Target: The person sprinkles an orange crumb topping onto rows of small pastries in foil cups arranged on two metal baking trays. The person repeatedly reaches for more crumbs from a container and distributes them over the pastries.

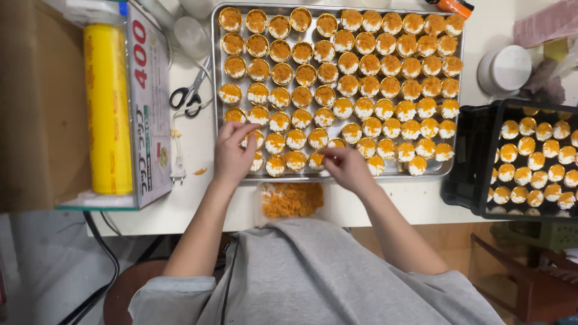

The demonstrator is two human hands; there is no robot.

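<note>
A metal baking tray (pixel 215 90) on the white table holds several rows of small round cups with white filling and orange shredded topping (pixel 361 84). My left hand (pixel 233 153) rests at the tray's near left corner, its fingers on a cup there. My right hand (pixel 346 165) hovers over the near row, fingertips pinched together with a bit of orange topping above a cup (pixel 317 159). A clear tub of orange shreds (pixel 292 200) sits at the table edge between my arms.
A black crate (pixel 475 162) with more topped cups stands at the right. A box of yellow cling film (pixel 108 108) lies at the left, with scissors (pixel 188 96) beside it. A white lidded jar (pixel 504 69) is at the back right.
</note>
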